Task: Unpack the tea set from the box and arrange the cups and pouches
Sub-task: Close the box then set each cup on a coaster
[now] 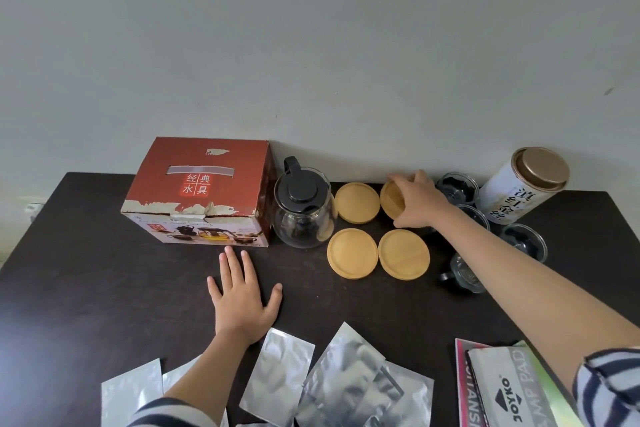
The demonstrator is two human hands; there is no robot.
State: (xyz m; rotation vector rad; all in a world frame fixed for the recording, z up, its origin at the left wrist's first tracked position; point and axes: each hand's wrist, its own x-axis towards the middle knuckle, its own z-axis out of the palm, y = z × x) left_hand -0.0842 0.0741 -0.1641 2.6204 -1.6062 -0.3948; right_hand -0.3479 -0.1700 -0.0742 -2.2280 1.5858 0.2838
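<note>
A red tea set box (197, 191) stands closed at the back of the dark table (86, 281). Beside it is a glass teapot (304, 208) with a black lid. Several round wooden coasters lie right of the teapot; my right hand (415, 199) grips the far right coaster (389, 198) by its edge. Several small glass cups (457, 189) stand to the right, partly hidden by my forearm. My left hand (242, 295) rests flat on the table, fingers spread. Silver foil pouches (284, 374) lie along the near edge.
A white tea canister (526, 184) with a gold lid leans at the back right. A stamp pad package (509, 388) lies at the near right corner. The wall runs directly behind the table.
</note>
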